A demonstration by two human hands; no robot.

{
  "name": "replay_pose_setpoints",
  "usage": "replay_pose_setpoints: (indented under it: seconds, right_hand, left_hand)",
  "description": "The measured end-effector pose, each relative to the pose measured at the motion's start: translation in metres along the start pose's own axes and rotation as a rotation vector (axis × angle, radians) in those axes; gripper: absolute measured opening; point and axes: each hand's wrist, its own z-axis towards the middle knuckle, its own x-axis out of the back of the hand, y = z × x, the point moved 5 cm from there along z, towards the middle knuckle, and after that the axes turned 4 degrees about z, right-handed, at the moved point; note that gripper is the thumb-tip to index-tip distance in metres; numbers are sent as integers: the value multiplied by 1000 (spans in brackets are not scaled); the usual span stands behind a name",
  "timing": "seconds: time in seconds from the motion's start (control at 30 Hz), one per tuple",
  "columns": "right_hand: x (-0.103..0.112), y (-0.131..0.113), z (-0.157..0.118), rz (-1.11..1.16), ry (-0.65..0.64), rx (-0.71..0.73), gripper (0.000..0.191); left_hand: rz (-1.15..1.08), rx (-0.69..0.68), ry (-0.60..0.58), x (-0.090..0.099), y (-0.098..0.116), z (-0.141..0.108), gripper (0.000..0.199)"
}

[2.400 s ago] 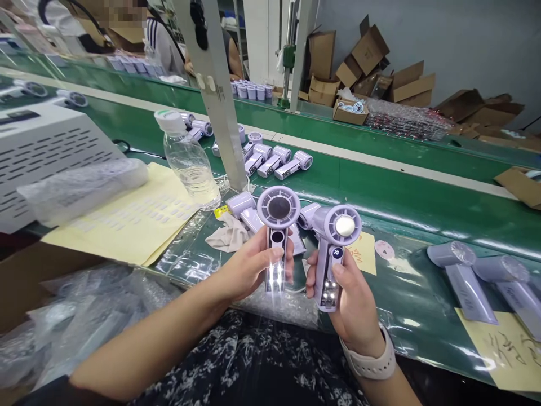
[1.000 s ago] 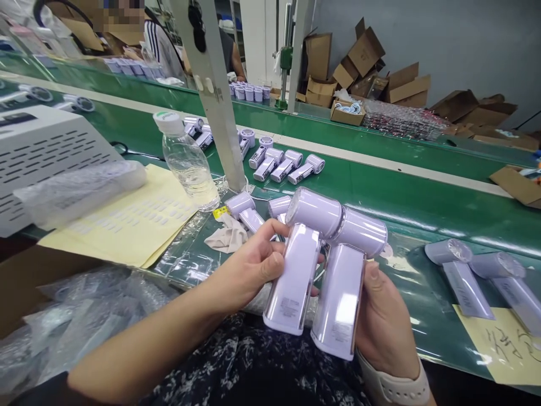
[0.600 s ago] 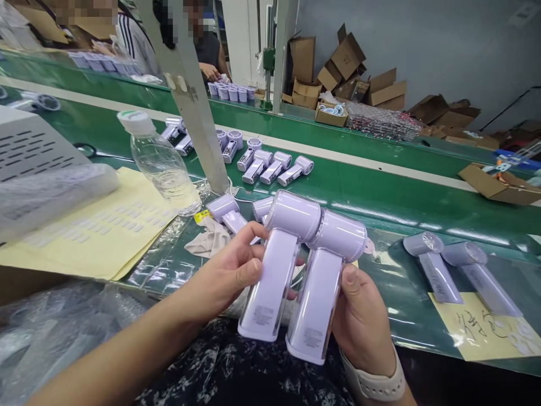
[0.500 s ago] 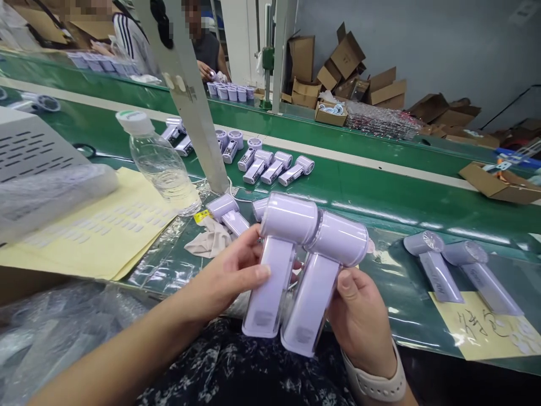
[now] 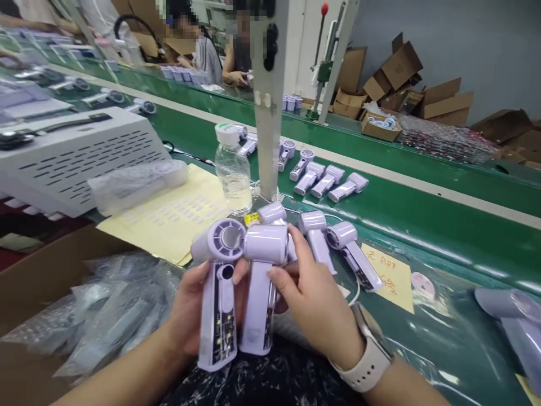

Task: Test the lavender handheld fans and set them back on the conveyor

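Two lavender handheld fans are held side by side above my lap. My left hand (image 5: 190,304) is closed round the left handheld fan (image 5: 217,332), whose round grille and open handle with a circuit board face me. Closed on the right handheld fan (image 5: 258,307) is my right hand (image 5: 313,299), its thumb at the neck and its index finger along the head; this fan's smooth side faces me. Just beyond my right hand, more lavender fans (image 5: 319,242) lie on the green bench (image 5: 448,332), one of them with its circuit board showing.
Left of my hands, a carton (image 5: 38,270) holds bubble-wrapped pieces. A water bottle (image 5: 234,180) stands by a metal post (image 5: 270,113), near yellow paper (image 5: 169,220) with small white stickers. Several fans (image 5: 327,180) line the conveyor (image 5: 401,220). People sit across it.
The view has swung left. The left fan has turned from its smooth back to its grille and circuit-board side. My right hand has moved up to the right fan's neck and head.
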Motion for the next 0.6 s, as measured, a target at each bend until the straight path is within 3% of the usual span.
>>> replay_pose_setpoints:
  seconds: [0.13, 0.23, 0.3, 0.4, 0.5, 0.6]
  right_hand:
    - [-22, -18, 57, -387, 98, 328, 18]
    - [-54, -4, 86, -414, -14, 428, 20]
    - [-61, 3, 90, -391, -69, 433, 23]
    - [-41, -6, 79, -376, -79, 391, 17]
    - [-12, -27, 62, -273, 2, 285, 22]
    - [-13, -42, 49, -184, 53, 368, 9]
  left_hand:
    - [94, -112, 171, 16, 29, -18, 35]
    - [135, -196, 252, 22, 41, -21, 37]
    - [114, -213, 274, 24, 45, -20, 38]
    - [92, -197, 309, 26, 44, -21, 39]
    - [94, -153, 323, 30, 36, -20, 42]
    - [175, -155, 268, 26, 28, -16, 41]
